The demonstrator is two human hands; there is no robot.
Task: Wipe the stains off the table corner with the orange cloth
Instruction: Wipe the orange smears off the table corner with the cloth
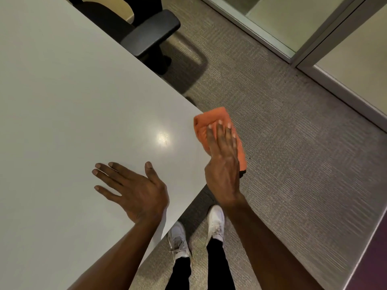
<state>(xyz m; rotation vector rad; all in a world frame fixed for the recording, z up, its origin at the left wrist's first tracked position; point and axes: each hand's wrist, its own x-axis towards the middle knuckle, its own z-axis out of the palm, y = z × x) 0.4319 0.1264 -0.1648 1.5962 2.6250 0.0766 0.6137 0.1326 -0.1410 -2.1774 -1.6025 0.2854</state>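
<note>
A black chair stands on grey carpet near glass partitions.

Cloth on the table corner, overhanging its edge, under the flat right hand; left hand flat on the table near the front edge (left of the cloth); chair beyond the far edge; shoes below the corner

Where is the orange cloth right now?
The orange cloth lies on the table corner, right of centre in the head view, flat under the right hand, its far edge hanging past the corner.
</note>
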